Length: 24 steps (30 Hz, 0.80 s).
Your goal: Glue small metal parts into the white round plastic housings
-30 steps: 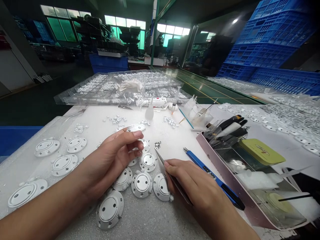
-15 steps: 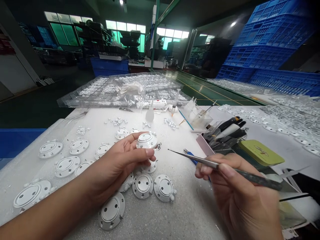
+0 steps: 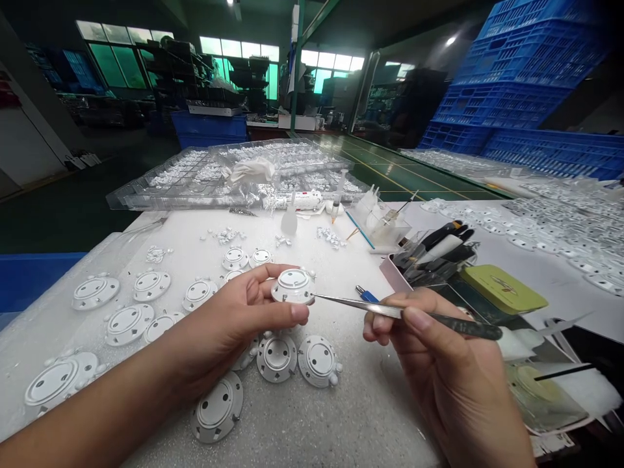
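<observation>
My left hand (image 3: 234, 318) holds a small round white disc part (image 3: 293, 286) between thumb and fingers, lifted just above the white foam mat (image 3: 312, 422). My right hand (image 3: 439, 364) pinches a pair of metal tweezers (image 3: 390, 309), whose tip touches the right edge of the held disc. Several more white discs (image 3: 276, 356) lie on the mat under and to the left of my left hand.
A pink tray (image 3: 394, 270) with tools, a blue pen (image 3: 365, 296) and a yellow-green tin (image 3: 502, 287) sit to the right. Clear trays of small white parts (image 3: 219, 172) stand at the back, and blue crates (image 3: 517, 78) are stacked at the far right.
My left hand picked a disc off the mat and raised it. My right hand lifted the tweezers and brought their tip to the disc's edge.
</observation>
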Each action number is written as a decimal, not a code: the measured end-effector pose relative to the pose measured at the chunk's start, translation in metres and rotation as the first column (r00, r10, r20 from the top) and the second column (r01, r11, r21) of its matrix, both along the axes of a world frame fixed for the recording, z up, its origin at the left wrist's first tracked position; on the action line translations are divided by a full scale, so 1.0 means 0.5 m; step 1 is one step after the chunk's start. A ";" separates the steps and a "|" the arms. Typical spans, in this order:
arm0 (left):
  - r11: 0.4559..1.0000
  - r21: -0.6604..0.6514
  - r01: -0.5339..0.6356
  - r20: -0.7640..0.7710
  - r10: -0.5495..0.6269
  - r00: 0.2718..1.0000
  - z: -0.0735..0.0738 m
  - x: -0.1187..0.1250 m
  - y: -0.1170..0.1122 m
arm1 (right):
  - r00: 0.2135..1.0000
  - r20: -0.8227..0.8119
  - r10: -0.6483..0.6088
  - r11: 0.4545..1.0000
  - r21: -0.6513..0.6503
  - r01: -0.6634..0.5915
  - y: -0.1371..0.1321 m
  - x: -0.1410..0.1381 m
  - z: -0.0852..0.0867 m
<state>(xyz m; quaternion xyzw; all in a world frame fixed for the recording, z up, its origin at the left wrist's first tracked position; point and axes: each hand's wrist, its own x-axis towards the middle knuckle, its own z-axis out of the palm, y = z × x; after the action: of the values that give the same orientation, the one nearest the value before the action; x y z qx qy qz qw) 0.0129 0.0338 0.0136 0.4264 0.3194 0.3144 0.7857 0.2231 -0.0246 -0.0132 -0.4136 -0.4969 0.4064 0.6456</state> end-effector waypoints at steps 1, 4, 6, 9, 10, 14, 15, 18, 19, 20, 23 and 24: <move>1.000 0.005 -0.001 -0.009 0.001 1.000 0.000 -0.001 0.000 | 1.000 0.005 0.003 1.000 0.002 -0.003 -0.001 0.000 -0.001; 1.000 0.023 -0.001 -0.034 0.002 0.999 -0.001 -0.002 0.002 | 1.000 0.028 0.001 1.000 -0.005 0.000 -0.002 0.001 -0.003; 1.000 0.029 -0.003 -0.040 0.005 0.999 -0.001 -0.002 0.003 | 0.999 0.040 0.009 1.000 -0.008 -0.008 -0.002 0.001 -0.003; 1.000 0.031 -0.002 -0.060 0.004 0.998 0.000 -0.001 0.003 | 0.999 0.040 0.016 1.000 -0.002 -0.016 0.000 0.000 -0.002; 0.999 0.034 -0.001 -0.065 0.003 0.998 0.000 -0.001 0.002 | 0.999 0.038 0.015 1.000 0.001 -0.015 0.001 0.000 -0.002; 1.000 0.031 0.002 -0.040 -0.001 0.999 0.000 0.000 0.001 | 0.999 0.053 0.008 1.000 0.001 -0.008 0.002 0.001 -0.002; 1.000 0.025 0.002 -0.033 -0.001 0.999 0.000 0.000 0.001 | 0.998 0.055 0.008 1.000 0.000 -0.008 0.002 0.001 -0.002; 1.000 0.020 -0.001 -0.045 0.002 0.999 0.000 -0.001 0.001 | 0.999 0.046 0.006 1.000 0.004 -0.006 0.001 0.002 -0.004; 1.000 0.022 -0.001 -0.055 0.003 0.999 0.001 -0.001 0.001 | 0.999 0.036 0.000 1.000 0.006 0.000 0.000 0.002 -0.005; 1.000 0.020 -0.001 -0.061 0.002 0.998 0.002 -0.002 0.001 | 1.000 0.026 -0.008 1.000 0.010 0.008 0.000 0.001 -0.005; 1.000 0.016 0.007 -0.061 -0.006 0.998 0.007 -0.002 0.001 | 1.000 0.008 -0.025 1.000 0.012 0.025 0.001 -0.001 -0.002; 1.000 0.009 0.008 -0.059 -0.008 0.998 0.009 -0.002 0.000 | 1.000 0.004 -0.026 1.000 0.017 0.026 0.002 -0.002 -0.001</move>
<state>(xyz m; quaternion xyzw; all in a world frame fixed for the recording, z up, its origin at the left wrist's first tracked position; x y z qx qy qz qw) 0.0119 0.0339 0.0180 0.4404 0.3391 0.3000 0.7752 0.2219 -0.0237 -0.0135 -0.4154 -0.4962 0.3928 0.6534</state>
